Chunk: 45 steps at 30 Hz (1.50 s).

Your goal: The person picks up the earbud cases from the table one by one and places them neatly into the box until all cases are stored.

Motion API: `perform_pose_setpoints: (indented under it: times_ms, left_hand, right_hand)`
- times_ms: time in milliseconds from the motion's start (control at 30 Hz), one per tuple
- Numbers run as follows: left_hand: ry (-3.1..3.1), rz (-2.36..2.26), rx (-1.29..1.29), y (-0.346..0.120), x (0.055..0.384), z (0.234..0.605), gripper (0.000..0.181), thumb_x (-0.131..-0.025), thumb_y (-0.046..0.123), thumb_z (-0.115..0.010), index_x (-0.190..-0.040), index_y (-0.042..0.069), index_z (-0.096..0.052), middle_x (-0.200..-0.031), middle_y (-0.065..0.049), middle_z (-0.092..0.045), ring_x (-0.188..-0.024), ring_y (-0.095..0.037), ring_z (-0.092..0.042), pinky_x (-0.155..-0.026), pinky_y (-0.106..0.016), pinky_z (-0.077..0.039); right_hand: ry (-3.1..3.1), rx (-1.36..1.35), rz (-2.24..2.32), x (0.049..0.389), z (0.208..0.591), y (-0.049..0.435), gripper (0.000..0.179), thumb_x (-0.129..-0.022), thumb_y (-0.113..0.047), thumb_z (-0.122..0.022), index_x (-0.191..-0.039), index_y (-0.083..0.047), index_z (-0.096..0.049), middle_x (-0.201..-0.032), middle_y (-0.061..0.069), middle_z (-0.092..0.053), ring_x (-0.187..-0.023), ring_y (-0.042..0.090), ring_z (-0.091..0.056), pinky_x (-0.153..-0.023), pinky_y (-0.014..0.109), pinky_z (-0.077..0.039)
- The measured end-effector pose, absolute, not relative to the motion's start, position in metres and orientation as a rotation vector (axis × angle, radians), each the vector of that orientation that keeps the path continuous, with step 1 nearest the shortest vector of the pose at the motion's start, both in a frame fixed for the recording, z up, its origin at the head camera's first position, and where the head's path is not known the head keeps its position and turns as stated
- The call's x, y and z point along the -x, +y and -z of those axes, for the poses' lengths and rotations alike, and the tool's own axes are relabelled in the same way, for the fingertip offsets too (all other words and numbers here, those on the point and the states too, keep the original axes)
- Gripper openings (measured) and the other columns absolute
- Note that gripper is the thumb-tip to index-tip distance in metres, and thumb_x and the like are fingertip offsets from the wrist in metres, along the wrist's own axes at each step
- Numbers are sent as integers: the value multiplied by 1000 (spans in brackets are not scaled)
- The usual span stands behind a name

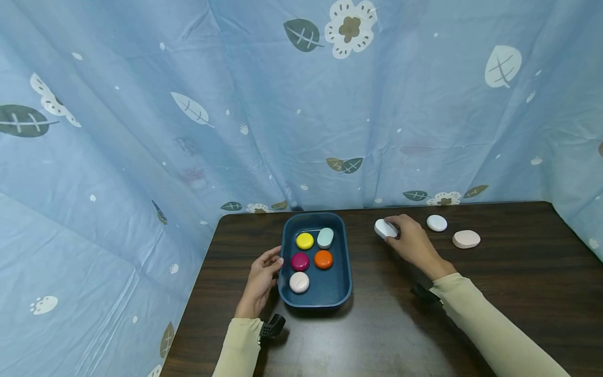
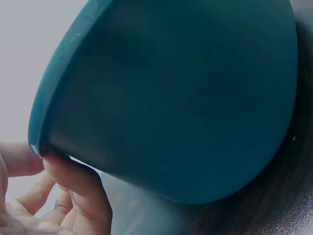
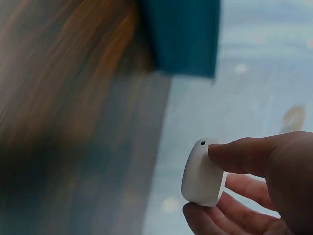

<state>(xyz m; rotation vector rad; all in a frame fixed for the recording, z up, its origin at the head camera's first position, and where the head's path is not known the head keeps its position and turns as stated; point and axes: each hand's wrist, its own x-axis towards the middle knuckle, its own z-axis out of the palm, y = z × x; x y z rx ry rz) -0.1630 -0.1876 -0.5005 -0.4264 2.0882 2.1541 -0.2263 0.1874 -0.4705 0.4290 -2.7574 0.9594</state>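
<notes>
My right hand (image 1: pixel 414 242) pinches a white bar of soap (image 3: pixel 201 176) between thumb and fingers, held over the table to the right of a dark blue tray (image 1: pixel 343 285). A small dark mark shows near one end of the bar. At the tray's left side my left hand (image 1: pixel 259 280) grips the rim, thumb on top and a finger beneath it. Several soaps lie in the tray: a yellow round one (image 1: pixel 304 241), a pale green oval (image 1: pixel 325 238), a magenta round one (image 1: pixel 300 262), an orange round one (image 1: pixel 323 259) and a pale pink round one (image 1: pixel 299 283).
Right of my right hand, a white round soap (image 1: pixel 436 223) and a pale pink oval soap (image 1: pixel 466 239) lie on the dark wooden table (image 1: pixel 527 293). A blue patterned curtain (image 1: pixel 282 104) hangs behind the table's far edge and along its left side.
</notes>
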Motion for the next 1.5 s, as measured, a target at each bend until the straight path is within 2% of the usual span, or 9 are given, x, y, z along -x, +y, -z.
perform_pose_setpoints:
  times_ms: [233,633,1233,1500]
  left_hand:
    - [2092,-2139,460,-187,165,500,41,-108,11,-59,-148,7,-59,-113,-8,-57,-100,-23,-58,-78,-31,-54]
    - [2090,-2150,453,-187,165,499,41,-107,10,-59,-148,6,-59,-111,-7,-56,-100,-23,-57,-76,-32,-53]
    - [2092,-2148,424,-186,161,494,45,-108,13,-59,-152,4,-54,-112,-6,-57,-102,-23,-54,-75,-32,-51]
    - [2091,-2157,425,-186,161,496,44,-108,12,-59,-151,4,-55,-111,-6,-56,-102,-23,-55,-75,-32,-52]
  right_hand:
    - [-2673,-578,-1031,208,447,158,46,-87,6,-80,-131,9,-66,-121,27,-66,-99,34,-66,-83,51,-57]
    - [-2682,-745,-1123,181,432,112,45,-86,5,-83,-129,3,-69,-124,16,-66,-105,28,-66,-92,48,-60]
    - [-2846,-919,-1064,170,442,80,48,-86,2,-85,-131,1,-69,-126,12,-67,-106,25,-64,-95,45,-59]
    - [-2897,-1063,-1018,168,450,74,46,-87,3,-83,-130,4,-68,-126,15,-66,-109,27,-66,-97,46,-58]
